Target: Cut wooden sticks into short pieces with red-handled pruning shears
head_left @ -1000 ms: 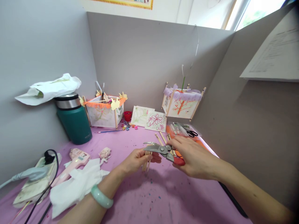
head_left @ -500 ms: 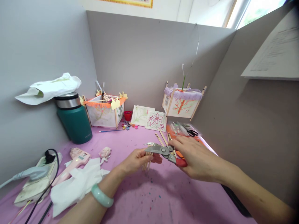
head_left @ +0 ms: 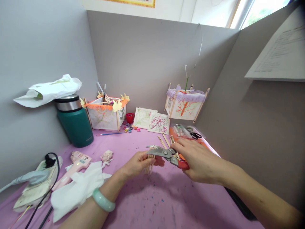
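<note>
My left hand (head_left: 137,166) is closed around a small bundle of thin wooden sticks (head_left: 149,166), held upright above the purple tabletop. In my right hand (head_left: 197,159) is a pair of pruning shears (head_left: 166,154) with red handles and grey metal blades. The blades lie across the upper ends of the sticks, right by my left thumb. Whether they bite into the wood, I cannot tell. Behind the shears, more wooden sticks (head_left: 164,141) rest on the table, partly covered by my right hand.
On the left stand a green bottle (head_left: 75,127), a pink glue gun (head_left: 76,168), white tissue (head_left: 78,194) and a power strip (head_left: 35,184). Decorated paper boxes (head_left: 102,119) (head_left: 184,106), drawn cards (head_left: 158,124) and a red cup (head_left: 130,118) line the back. Scissors (head_left: 195,135) lie at the right.
Almost nothing differs. The view has shifted very slightly, and the shears still lie across the sticks in my left hand.
</note>
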